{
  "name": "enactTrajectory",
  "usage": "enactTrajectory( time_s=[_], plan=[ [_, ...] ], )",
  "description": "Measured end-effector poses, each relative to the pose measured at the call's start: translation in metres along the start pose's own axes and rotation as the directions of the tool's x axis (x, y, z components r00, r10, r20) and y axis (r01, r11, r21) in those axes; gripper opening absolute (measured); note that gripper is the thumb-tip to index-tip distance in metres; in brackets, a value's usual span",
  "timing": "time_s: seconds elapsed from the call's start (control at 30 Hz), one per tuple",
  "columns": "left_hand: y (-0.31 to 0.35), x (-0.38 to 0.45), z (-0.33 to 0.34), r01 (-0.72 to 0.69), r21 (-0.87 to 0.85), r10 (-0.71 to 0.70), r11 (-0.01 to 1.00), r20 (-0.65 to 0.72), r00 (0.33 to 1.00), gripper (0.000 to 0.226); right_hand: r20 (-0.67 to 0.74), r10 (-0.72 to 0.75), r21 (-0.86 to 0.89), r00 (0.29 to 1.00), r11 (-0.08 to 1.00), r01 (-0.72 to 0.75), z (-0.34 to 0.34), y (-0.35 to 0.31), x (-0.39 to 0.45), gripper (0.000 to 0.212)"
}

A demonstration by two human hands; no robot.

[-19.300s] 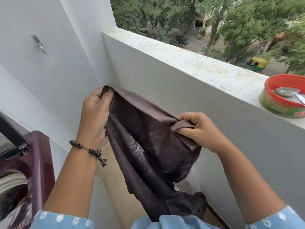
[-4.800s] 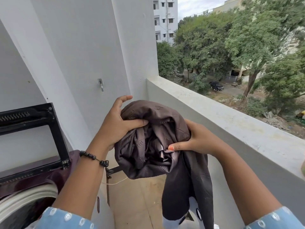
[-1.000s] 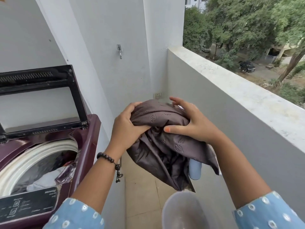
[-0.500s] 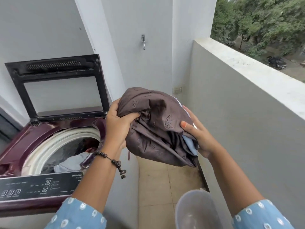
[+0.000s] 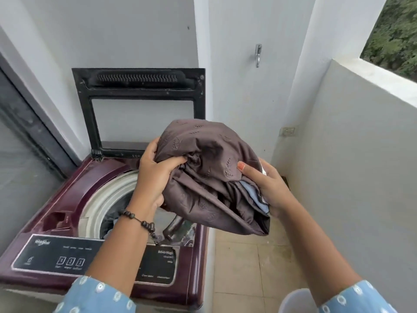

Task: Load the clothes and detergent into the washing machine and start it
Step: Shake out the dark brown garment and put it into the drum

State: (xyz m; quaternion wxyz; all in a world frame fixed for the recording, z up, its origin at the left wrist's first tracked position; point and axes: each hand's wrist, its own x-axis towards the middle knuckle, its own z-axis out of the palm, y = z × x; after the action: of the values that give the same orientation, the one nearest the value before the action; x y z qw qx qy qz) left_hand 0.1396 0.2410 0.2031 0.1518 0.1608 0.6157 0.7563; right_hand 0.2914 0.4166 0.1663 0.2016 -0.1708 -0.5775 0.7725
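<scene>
- Garment, brown, leaf-embossed [image 5: 209,177]: bunched into one bundle and held in the air between both my hands, above the right front corner of the machine, partly over its opening; gathered tight, I judge, so no loose end trails when it goes in
- Cloth, pale blue [image 5: 253,195]: a small piece tucked into the bundle's right side, showing at my right palm; what it is I cannot tell
- Left hand [image 5: 153,177]: fingers curled into the folds on the bundle's left, thumb on top, gripping; beaded bracelet [image 5: 137,220] on the wrist
- Right hand [image 5: 268,188]: cupped under and round the bundle's right side, thumb pressed on the brown fabric, holding it closed
- Washing machine [image 5: 74,197]: maroon top-loader, lid [image 5: 140,91] raised upright against the wall so the drum [image 5: 106,199] stands open; some laundry already lies inside
- Control panel [image 5: 54,254]: at the near edge, untouched; detergent not in view, start not yet due
- Bucket rim, pale [image 5: 295,301]: low right, on the tiled floor
- Change from half a second ago: bundle carried leftward from over the floor to the drum's edge; grip the same; my view turned to face the machine squarely
</scene>
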Motion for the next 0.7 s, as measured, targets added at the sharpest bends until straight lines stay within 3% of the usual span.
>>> enactTrajectory(
  time_s=[0.27,0.4,0.57,0.7],
  plan=[
    [0.008,0.065,-0.106,-0.055,0.077,0.060,0.995,-0.059,0.996,0.045,0.083,0.046,0.041,0.995,0.998,-0.049,0.103,0.038,0.079,0.043],
    [0.001,0.090,-0.148,-0.050,0.097,0.059,0.994,-0.085,0.995,0.048,0.119,0.051,0.033,0.992,0.998,-0.055,0.140,0.057,0.109,0.035],
    [-0.023,0.116,-0.187,-0.004,0.072,0.013,0.997,-0.122,0.992,0.057,0.138,0.111,-0.016,0.984,0.994,-0.110,0.167,0.087,0.138,0.031],
    [-0.058,0.136,-0.209,0.133,0.109,-0.120,0.985,-0.119,0.986,0.058,0.086,0.190,-0.101,0.978,0.978,-0.182,0.170,0.117,0.160,0.025]
  ],
)
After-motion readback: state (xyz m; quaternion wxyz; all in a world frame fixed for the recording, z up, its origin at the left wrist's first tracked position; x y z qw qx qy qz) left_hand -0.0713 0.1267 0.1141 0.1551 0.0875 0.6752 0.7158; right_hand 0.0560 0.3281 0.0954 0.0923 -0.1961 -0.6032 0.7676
